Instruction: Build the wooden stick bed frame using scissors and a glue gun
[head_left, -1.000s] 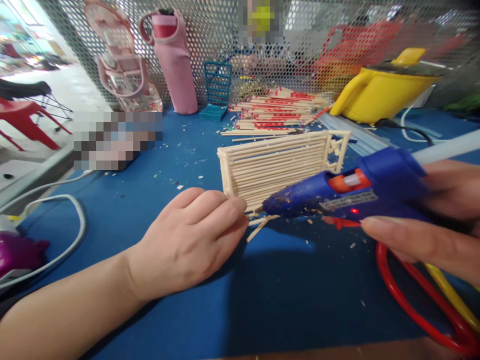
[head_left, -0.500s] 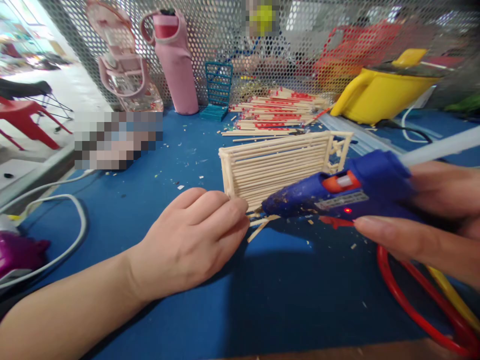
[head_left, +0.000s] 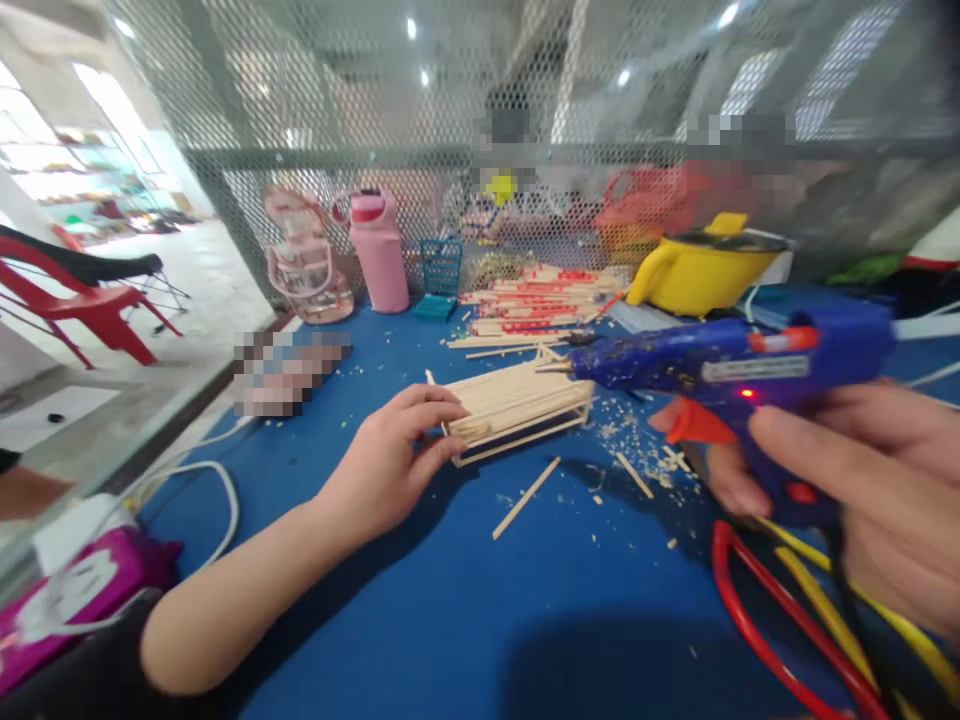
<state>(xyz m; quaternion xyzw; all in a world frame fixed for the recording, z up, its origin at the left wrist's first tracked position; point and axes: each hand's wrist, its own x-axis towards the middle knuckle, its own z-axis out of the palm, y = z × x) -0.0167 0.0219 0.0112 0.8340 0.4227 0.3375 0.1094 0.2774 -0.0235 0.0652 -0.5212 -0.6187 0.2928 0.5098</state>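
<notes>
Left hand [head_left: 394, 450]: half-curled, fingers and thumb gripping one end of wooden-stick frame [head_left: 521, 402]
Right hand [head_left: 885, 480]: wrapped around blue hot-glue gun [head_left: 690, 355]
Loose stick [head_left: 526, 498]: on worktop [head_left: 420, 620], between the hands

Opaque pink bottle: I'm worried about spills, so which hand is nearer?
Left. The left hand is in front of the bottle, at the left end of the stick frame; the right hand, holding the glue gun, is farther off to the right.

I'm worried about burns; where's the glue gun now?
In the head view, the blue glue gun is right of centre, in the right hand, its nozzle close to the stick frame.
</notes>
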